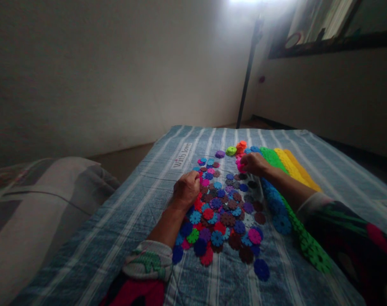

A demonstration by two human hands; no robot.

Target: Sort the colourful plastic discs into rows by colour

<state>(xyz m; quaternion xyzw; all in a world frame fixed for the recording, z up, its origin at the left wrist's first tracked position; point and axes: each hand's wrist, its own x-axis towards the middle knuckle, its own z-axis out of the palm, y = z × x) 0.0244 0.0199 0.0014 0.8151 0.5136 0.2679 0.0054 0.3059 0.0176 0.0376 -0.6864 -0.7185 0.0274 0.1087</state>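
Note:
Many colourful notched discs [228, 219] lie loose in a pile on the striped cloth [126, 225]. My left hand [187, 188] is closed at the pile's left edge; what its fingers hold, if anything, is hidden. My right hand [254, 164] pinches at a group of pink discs [240, 163] beyond the pile. Whether a disc is between those fingers is too small to tell. Right of the pile, discs lie in overlapping rows: blue [274, 204], green [308, 244], yellow [292, 168] and orange-yellow [303, 172].
Small stacks of purple [220, 154], lime [231, 151] and orange discs [241, 146] stand near the far edge. A grey cushioned shape [49, 212] is at the left. Behind the cloth-covered surface rises a dark lamp pole [247, 80] by the wall.

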